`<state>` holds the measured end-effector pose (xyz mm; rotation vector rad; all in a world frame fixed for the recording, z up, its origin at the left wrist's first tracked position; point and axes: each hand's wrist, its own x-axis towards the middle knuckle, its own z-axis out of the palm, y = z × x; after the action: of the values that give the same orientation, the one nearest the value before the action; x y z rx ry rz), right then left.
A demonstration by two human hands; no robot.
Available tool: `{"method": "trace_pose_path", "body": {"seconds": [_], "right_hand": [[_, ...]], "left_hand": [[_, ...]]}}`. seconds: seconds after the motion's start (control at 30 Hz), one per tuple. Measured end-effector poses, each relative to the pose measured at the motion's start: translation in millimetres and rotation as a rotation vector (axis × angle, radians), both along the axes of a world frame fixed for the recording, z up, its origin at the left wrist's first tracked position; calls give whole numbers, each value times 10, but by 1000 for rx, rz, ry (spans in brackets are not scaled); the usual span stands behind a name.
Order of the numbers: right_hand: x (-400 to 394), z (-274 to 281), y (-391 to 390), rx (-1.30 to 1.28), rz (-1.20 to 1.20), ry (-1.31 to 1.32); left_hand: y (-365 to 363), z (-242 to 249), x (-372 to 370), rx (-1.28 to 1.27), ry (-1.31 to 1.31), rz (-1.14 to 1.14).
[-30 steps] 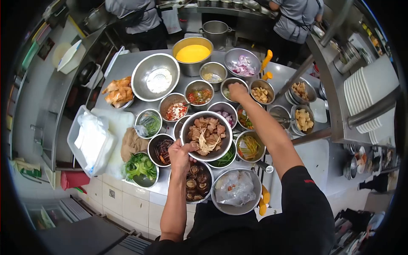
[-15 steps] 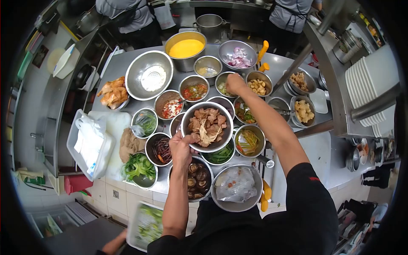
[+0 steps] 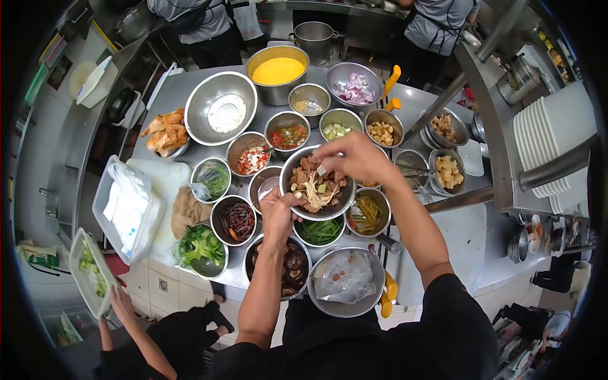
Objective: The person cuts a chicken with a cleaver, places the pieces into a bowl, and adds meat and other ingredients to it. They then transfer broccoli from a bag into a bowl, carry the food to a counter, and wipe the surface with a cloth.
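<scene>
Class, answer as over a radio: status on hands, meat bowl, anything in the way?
Left hand gripping meat bowl at rim. Right hand over bowl, pale piece close by, grip unclear. Nothing between them; co-worker's tray off at left.

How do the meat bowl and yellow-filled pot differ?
The meat bowl is held in the left hand; the yellow-filled pot stands on the table. The bowl holds brown chunks; the pot, smooth yellow contents. The pot looks deeper than the bowl. Both look metal.
</scene>
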<state>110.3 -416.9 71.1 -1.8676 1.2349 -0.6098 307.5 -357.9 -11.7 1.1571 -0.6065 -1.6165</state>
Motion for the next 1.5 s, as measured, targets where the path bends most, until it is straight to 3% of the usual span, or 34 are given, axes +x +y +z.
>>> {"method": "trace_pose_path", "body": {"seconds": [0.07,0.17,0.23,0.37,0.43,0.7,0.83,1.03,1.1,1.2,1.23,1.3,1.33,1.37,1.4,1.5], "right_hand": [[-285,-149,-224,-52,-213,-104],[-921,-388,-672,-72,-587,47],[-1179,-658,-945,18,-593,588],[-1155,-1053,-956,69,-516,803],[-1115,-1253,-979,158,-641,840],[-1304,-1449,-1012,-95,-729,703],[-1284,-1227,-901,-99,-706,660],[-1382,-1298,-1012,16,-875,618],[-1283,-1081,-841,219,-916,-286],[-716,-321,-228,141,-625,-517],[-572,-191,-39,123,-504,-547],[-361,-20,295,132,-225,-320],[-307,43,485,269,-136,-387],[-281,15,628,-34,-56,-198],[-281,126,813,73,-99,-110],[-514,266,1302,66,-186,-151]], "left_hand": [[15,-3,-9,-9,-3,10],[48,17,20,-27,-23,-12],[82,85,14,-31,6,0],[127,98,33,-15,9,10],[163,49,90,5,21,15],[194,116,117,27,26,62],[162,49,107,11,21,10],[175,27,33,18,17,78],[173,-3,29,9,3,75],[156,-6,-10,3,-27,57],[163,1,-31,-16,-35,33],[227,40,-118,-40,-48,13],[288,93,-177,-43,-49,11],[366,171,-240,-47,-64,1],[455,255,-312,-50,-81,-12],[823,424,-552,-69,-79,-33]]}}
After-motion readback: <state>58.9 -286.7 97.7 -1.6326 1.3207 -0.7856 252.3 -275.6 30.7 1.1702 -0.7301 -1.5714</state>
